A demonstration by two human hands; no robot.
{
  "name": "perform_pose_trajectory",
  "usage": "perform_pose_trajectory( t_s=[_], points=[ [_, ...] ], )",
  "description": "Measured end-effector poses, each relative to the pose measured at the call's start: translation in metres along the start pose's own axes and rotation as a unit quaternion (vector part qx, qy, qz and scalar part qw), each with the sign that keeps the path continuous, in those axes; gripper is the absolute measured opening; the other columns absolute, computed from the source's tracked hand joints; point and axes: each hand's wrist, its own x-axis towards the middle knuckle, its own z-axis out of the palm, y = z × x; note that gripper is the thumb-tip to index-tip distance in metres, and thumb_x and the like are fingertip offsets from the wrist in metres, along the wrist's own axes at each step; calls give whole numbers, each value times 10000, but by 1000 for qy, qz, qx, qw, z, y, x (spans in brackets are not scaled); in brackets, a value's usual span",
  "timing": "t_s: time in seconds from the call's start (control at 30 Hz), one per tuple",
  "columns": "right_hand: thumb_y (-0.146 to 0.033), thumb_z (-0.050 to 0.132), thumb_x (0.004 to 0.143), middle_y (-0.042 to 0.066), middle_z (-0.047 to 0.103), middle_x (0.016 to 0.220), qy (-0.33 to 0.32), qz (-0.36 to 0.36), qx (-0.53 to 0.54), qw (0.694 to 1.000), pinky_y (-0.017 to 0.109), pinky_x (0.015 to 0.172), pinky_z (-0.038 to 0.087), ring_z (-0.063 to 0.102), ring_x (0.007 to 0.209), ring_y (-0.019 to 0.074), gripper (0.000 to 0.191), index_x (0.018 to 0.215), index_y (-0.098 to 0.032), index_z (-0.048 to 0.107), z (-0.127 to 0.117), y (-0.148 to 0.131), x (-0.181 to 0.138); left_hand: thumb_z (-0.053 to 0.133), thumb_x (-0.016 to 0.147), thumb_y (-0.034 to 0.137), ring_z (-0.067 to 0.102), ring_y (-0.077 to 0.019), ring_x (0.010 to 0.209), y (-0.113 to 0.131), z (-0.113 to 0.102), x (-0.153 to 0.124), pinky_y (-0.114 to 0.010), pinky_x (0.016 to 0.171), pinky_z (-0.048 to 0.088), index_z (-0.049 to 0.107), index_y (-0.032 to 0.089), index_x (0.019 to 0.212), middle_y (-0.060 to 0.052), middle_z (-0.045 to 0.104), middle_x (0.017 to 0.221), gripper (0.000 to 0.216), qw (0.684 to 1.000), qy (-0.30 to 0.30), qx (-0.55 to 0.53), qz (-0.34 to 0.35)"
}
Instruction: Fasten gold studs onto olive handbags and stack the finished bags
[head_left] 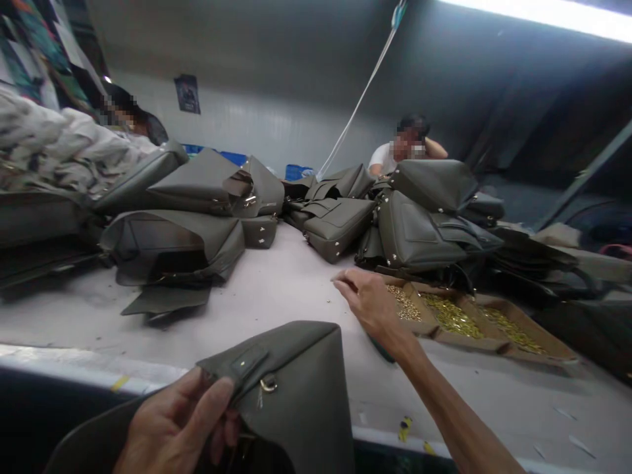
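Through the head view I have the left hand low at the near edge of the desk, its fingers closed on the grey-green bag, thumb on top, gripping the edge beside a small tab. The bag is tilted, partly over the desk's near edge, and a metal ring shows on its side, just right of the thumb. I see the right hand reaching over the desk beyond the bag, well apart from it, thumb and forefinger drawn nearly together; I cannot tell whether anything small sits between their tips. Just right of that hand lies a shallow cardboard tray in three compartments: small round gold-coloured studs in the one nearest the hand, and yellowish metal pieces in the other two. A dark green object lies partly hidden under the right wrist. Farther back I can make out more bags of the same colour, heaped left, centre and right. Behind them are a person in a white top and, at the left, another person partly hidden by pale cloth.
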Motion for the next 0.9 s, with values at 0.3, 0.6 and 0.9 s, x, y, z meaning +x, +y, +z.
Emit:
perform_pose_trajectory(
  t_s=[0.3,0.6,0.9],
  points=[
    [-79,622,667,206,562,1261,17,-185,44,982,486,993,402,501,1164,340,615,1270,-27,515,29,-87,-67,593,801,558,439,-68,396,28,22,29,-166,400,317,540,142,647,1,551,495,446,994,-91,-15,59],
    [-107,550,802,-34,521,586,-51,-115,171,977,244,540,302,442,550,109,155,660,-160,583,13,-49,0,562,849,280,529,-153,635,45,12,38,-267,614,391,607,175,768,-9,579,690,140,878,-20,363,312],
    [-224,466,875,-59,280,570,-138,-181,286,931,240,490,191,265,530,89,317,568,-177,401,17,-33,24,548,876,266,599,-192,948,44,24,71,-265,836,426,580,202,1054,-35,655,1015,192,888,-54,298,347]
  ],
)
